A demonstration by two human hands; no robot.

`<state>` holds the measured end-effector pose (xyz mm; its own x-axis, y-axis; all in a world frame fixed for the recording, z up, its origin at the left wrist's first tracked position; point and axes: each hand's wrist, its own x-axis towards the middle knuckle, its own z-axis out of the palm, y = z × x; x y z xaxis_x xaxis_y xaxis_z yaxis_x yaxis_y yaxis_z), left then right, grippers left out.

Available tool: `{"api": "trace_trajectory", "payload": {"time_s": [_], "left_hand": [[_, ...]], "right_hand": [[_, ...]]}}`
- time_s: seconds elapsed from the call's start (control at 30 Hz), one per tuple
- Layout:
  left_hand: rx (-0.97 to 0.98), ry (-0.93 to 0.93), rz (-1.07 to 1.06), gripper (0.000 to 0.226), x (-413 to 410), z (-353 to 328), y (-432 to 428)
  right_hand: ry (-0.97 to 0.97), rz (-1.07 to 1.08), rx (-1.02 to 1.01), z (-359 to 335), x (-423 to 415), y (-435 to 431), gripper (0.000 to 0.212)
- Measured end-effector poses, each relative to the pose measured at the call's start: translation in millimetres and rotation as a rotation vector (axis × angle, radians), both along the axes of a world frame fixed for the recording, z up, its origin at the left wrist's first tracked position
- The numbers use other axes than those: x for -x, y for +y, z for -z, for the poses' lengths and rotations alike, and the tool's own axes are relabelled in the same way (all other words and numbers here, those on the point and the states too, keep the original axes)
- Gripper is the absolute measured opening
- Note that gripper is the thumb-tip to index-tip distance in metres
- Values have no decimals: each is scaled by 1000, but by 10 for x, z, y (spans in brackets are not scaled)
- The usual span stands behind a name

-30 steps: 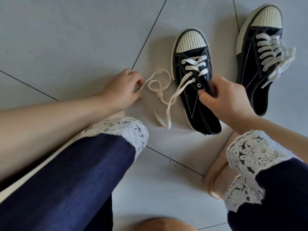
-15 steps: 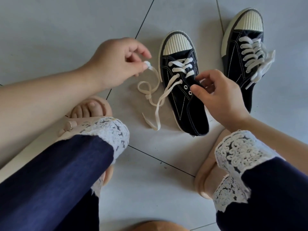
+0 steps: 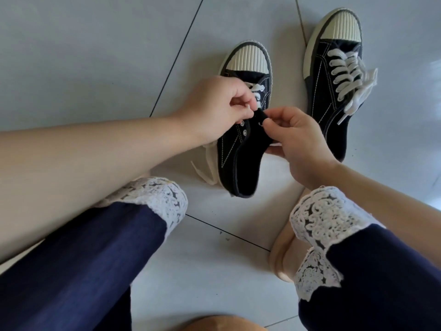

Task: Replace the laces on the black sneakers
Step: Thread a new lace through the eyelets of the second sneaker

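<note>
Head view
Left arm: the bare forearm comes in from the left edge, crosses above the left knee and ends over the near sneaker's eyelets.
Left hand (image 3: 214,108): palm down and fingers curled, with the thumb and forefinger pressed together on the tip of the white lace (image 3: 257,88).
Right arm: it rises from the lower right, with the wrist above the right knee.
Right hand (image 3: 298,142): the thumb and forefinger pinch the black eyelet edge of the near sneaker and hold it raised. The other fingers curl down beside the shoe's right side.
Gap between hands: the two pinches sit just beside each other over the open throat of the shoe.
Near sneaker (image 3: 238,158): it stands on the floor (image 3: 95,56) between the knees, toe pointing away. Only the rows by the toe are laced, and two metal eyelets below the left hand are bare.
Loose lace: it trails from under the left wrist onto the tiles, just left of the shoe.
Far sneaker (image 3: 334,111): it lies to the right and further off, fully laced in white, with the ends spilling over its right side.
Legs: navy trousers (image 3: 83,259) with white lacework cuffs (image 3: 327,218).
</note>
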<state>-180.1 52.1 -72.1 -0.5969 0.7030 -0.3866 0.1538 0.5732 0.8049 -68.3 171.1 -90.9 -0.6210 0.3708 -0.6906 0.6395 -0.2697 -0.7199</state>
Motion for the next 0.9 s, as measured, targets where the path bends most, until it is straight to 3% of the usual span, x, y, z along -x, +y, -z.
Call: {"api": "trace_trajectory", "payload": {"time_s": [0.13, 0.3, 0.9], "left_hand": [[-41, 136, 0, 12, -52, 46, 20], [-51, 23, -94, 15, -8, 72, 41], [165, 313, 142, 11, -18, 49, 45]], "right_hand": [[-19, 38, 80, 4, 4, -52, 15], [-29, 32, 114, 0, 14, -46, 14], [-42, 36, 114, 6, 23, -51, 15]]}}
